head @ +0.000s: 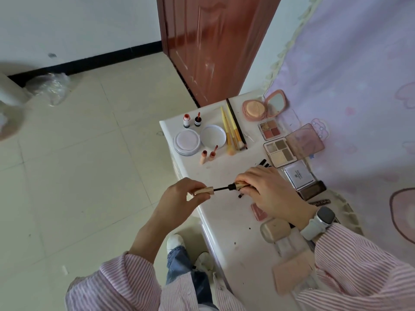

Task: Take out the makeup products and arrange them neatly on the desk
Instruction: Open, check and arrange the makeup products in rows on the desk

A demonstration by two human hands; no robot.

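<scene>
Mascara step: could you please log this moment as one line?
left hand: holds cap | right hand: holds tube | wand: out | desk

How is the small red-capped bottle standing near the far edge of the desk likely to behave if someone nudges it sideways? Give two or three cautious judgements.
The red-capped bottle stands upright on a narrow base, so it would probably tip rather than slide. It looks round, so once down it may roll. It stands near the white desk edge and could fall off.

Pink-white striped shirt sleeves (125, 279), white smartwatch (318, 223) on right wrist, blue jeans (179, 261), white shoes (175, 242)
</scene>
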